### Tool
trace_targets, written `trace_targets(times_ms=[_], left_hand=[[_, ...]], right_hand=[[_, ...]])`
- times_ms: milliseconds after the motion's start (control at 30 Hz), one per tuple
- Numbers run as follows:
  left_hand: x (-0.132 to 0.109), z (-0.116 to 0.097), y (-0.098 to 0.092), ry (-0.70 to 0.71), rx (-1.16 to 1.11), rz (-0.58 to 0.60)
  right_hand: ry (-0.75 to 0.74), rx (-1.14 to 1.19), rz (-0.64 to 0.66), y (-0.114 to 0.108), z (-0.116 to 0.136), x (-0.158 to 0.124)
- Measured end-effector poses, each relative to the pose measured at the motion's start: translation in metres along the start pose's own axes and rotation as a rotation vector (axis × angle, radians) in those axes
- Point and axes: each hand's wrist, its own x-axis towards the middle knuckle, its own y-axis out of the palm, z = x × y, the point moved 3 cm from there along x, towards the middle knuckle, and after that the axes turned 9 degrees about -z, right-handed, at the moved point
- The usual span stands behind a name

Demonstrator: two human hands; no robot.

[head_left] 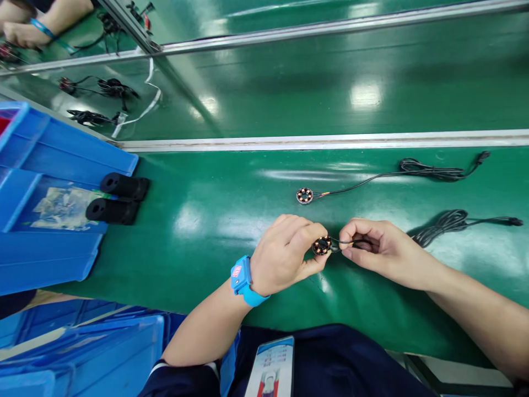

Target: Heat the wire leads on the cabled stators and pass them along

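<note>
A: What sat closest to the lens?
B: A badge card, at the bottom edge of the frame, against a navy shirt.
A: And the hands?
B: Both were busy near the centre. The left hand, with a blue wrist strap, pinched a copper-wound stator between thumb and fingers, its ring face showing.
A: The right hand?
B: Just right of it, thumb and forefinger closed on the thin lead wires that came out of the stator.
A: Where did those wires go?
B: Into the palm, out of sight. A bundled black cable lay beyond the wrist, at the right of the frame; I couldn't tell whether they joined.
A: Anything similar on the green mat?
B: A second stator lay flat above the hands, its lead running to a coiled cable at the upper right.
A: And on the left side?
B: Blue bins, a clear bag of small parts, and two black cylindrical pieces side by side. In the upper left corner, past a metal rail, another person's hand showed near more black cables.
</note>
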Motion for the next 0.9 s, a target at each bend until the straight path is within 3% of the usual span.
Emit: trace_targets(times_ms=[167, 433, 700, 900], left_hand=[[0.0, -0.001, -0.002, -0.004, -0.002, 0.04], [-0.002, -0.001, 0.0, 0.01, 0.103, 0.238], [-0.001, 0.006, -0.007, -0.087, 0.019, 0.256], [-0.001, 0.003, -0.006, -0.069, 0.025, 0.277]], right_hand=[[-0.057, -0.131, -0.01, -0.001, 0.001, 0.0], [-0.074, -0.006, 0.011, -0.006, 0.002, 0.002], [-0.107, -0.154, -0.061, -0.019, 0.01, -0.001], [-0.098, -0.244, -0.155, -0.02, 0.006, -0.002]])
